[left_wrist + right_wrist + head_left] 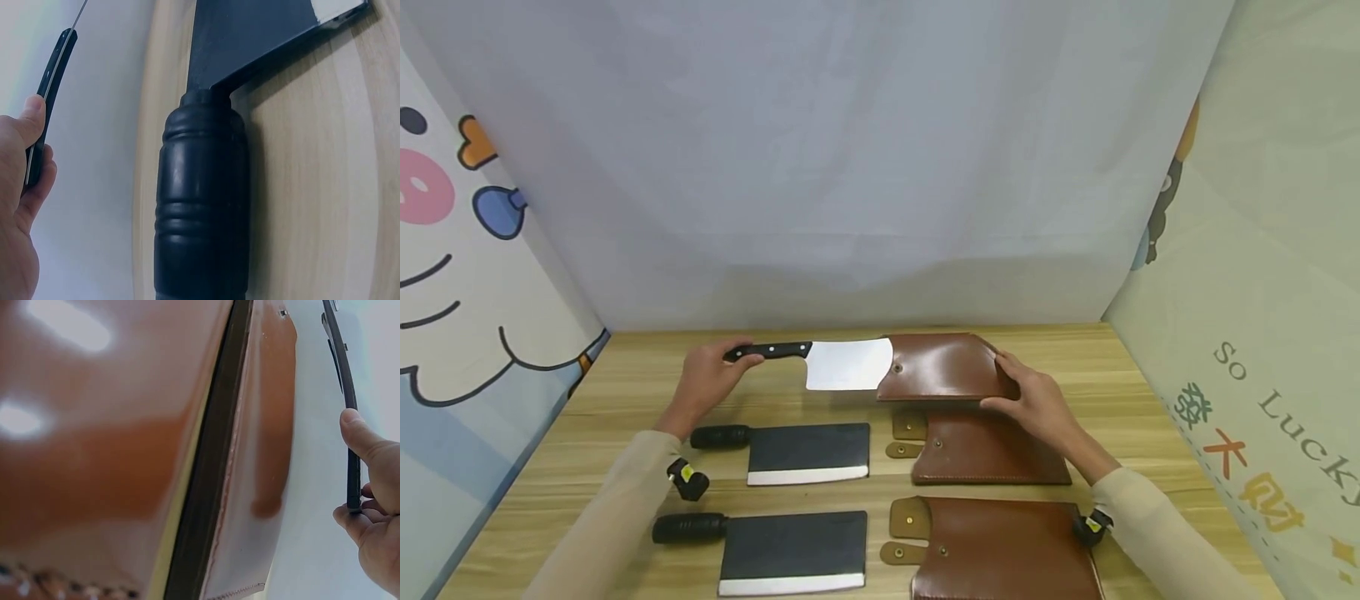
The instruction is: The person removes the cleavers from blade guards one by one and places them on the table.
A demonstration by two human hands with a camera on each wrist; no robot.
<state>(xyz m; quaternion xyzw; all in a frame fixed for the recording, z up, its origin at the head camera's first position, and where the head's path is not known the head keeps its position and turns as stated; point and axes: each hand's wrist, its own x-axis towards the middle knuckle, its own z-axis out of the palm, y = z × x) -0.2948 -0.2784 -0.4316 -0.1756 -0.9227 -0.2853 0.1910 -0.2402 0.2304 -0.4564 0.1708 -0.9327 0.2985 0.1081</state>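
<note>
My left hand [709, 377] grips the black riveted handle [782, 350] of a cleaver, raised above the back of the table. The cleaver's bright blade [846, 365] points right, its far end meeting the mouth of a brown leather sheath [943, 367]; whether the tip is inside I cannot tell. At the sheath's right end my right hand [1036, 402] pinches it between thumb and fingers. In the left wrist view the hand [19, 181] holds the cleaver handle [53, 94]. The right wrist view shows the hand [378, 487] pinching the thin sheath edge [352, 462].
Two dark-bladed cleavers, one in the middle [808, 450] and one nearer [793, 546], lie on the wooden table [610, 392], handles left. Right of them lie two brown sheaths, one middle [992, 450] and one nearer [1000, 546], with straps leftward. A pale curtain [850, 167] hangs behind.
</note>
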